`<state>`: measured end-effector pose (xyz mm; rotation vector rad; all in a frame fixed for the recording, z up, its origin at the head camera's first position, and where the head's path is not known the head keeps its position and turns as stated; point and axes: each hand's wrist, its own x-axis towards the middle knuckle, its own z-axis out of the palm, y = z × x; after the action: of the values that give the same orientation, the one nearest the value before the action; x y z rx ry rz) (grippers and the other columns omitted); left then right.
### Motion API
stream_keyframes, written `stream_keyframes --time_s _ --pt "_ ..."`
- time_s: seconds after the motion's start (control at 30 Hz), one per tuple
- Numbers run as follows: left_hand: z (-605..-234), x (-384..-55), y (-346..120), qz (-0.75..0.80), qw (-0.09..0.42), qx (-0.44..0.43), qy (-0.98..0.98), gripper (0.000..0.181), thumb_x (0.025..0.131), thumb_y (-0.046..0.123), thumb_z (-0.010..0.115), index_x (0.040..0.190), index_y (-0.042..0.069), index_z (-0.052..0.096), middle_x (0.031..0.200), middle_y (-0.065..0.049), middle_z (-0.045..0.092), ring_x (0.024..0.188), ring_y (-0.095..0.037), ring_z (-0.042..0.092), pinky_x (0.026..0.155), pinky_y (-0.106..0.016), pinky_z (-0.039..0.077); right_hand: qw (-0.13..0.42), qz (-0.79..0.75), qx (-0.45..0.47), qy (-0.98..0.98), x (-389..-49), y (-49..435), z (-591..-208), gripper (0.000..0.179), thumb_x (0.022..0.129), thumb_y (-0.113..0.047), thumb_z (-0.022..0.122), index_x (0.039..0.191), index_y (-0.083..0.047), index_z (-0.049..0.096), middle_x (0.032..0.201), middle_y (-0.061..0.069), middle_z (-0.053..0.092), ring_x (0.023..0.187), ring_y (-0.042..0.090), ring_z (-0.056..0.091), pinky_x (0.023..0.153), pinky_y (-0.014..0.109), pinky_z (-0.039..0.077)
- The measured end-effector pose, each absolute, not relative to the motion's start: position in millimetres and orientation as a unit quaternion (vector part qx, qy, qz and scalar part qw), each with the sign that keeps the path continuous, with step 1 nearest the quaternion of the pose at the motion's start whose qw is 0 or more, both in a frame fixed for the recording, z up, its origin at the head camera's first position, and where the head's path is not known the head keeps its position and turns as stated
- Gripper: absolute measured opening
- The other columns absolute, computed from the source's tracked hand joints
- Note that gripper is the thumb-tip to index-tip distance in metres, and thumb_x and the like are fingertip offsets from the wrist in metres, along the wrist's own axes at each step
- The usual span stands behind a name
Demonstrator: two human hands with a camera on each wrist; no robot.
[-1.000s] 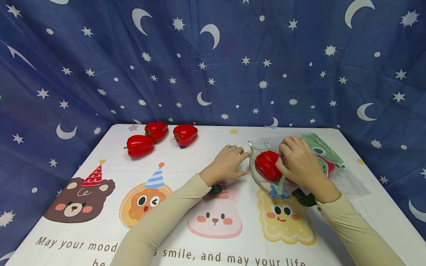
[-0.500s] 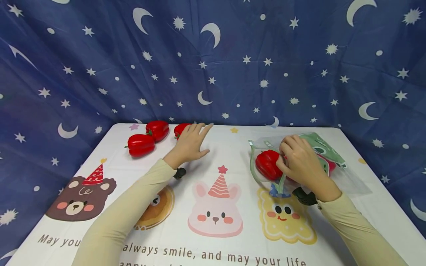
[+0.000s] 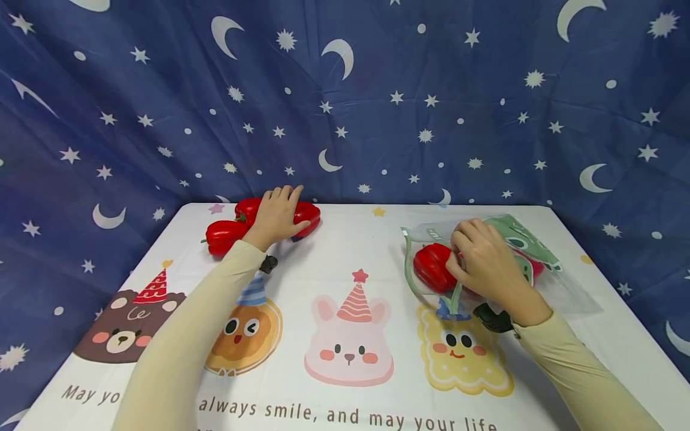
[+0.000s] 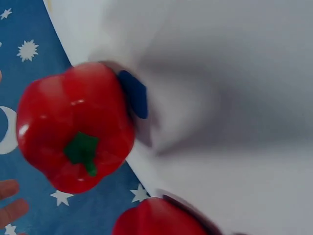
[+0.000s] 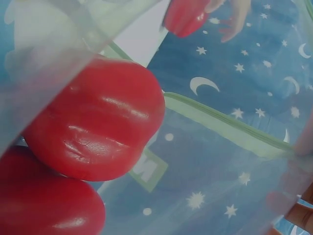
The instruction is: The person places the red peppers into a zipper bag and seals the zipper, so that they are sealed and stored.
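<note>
My left hand point(image 3: 276, 216) reaches over a red bell pepper point(image 3: 308, 219) at the back left, fingers spread past it. In the left wrist view that pepper point(image 4: 78, 127) shows its green stem, and the fingertips point(image 4: 12, 210) lie apart from it. Two more bell peppers sit beside the hand, a near one point(image 3: 223, 238) and a far one point(image 3: 247, 209), partly covered. On the right, my right hand point(image 3: 485, 260) pinches the upper side of a clear zip bag point(image 3: 571, 296) with a green print. Bell peppers lie inside, one point(image 3: 433, 267) near the bag's mouth.
The white tablecloth point(image 3: 350, 239) bears cartoon prints and lettering. A blue curtain point(image 3: 377, 137) with moons and stars hangs right behind the table's back edge. In the right wrist view the bag's green zip strip point(image 5: 225, 122) stands apart from the peppers within.
My left hand has moved from beside the bag's mouth leftward and back to the loose bell peppers. The right hand keeps its hold on the bag, which stays in place.
</note>
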<state>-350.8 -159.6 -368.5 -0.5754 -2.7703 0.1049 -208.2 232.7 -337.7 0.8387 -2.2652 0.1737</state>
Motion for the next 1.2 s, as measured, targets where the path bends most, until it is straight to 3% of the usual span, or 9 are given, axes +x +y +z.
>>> stream_keyframes --time_s 0.43,0.6,1.2 --pt "-383 -357 -166 0.018 0.089 -0.138 -0.986 0.085 0.079 0.056 0.061 0.135 -0.003 0.038 0.132 -0.024 0.048 0.121 -0.04 0.045 0.104 -0.055 0.037 0.352 0.069 0.321 -0.876 -207 232 -338 0.005 0.069 -0.009 0.049 0.067 -0.005 0.049 0.075 0.013 0.052 0.074 0.029 0.047 0.063 0.038 0.038" --pt "-388 -357 -171 0.01 0.075 -0.127 -0.989 0.081 0.079 0.056 0.062 0.129 -0.004 0.043 0.128 -0.024 0.052 0.115 -0.04 0.049 0.1 -0.054 0.041 0.353 0.071 0.322 -0.876 -208 232 -339 0.005 0.069 -0.009 0.049 0.066 -0.005 0.049 0.075 0.013 0.052 0.075 0.03 0.047 0.063 0.038 0.038" --pt "-387 -352 -170 -0.037 0.079 -0.166 -0.982 0.086 0.07 0.046 0.076 0.131 -0.005 0.044 0.123 -0.022 0.054 0.114 -0.037 0.05 0.101 -0.054 0.041 0.353 0.072 0.321 -0.876 -209 231 -340 0.005 0.068 -0.008 0.049 0.067 -0.003 0.049 0.076 0.014 0.053 0.074 0.03 0.047 0.063 0.038 0.039"
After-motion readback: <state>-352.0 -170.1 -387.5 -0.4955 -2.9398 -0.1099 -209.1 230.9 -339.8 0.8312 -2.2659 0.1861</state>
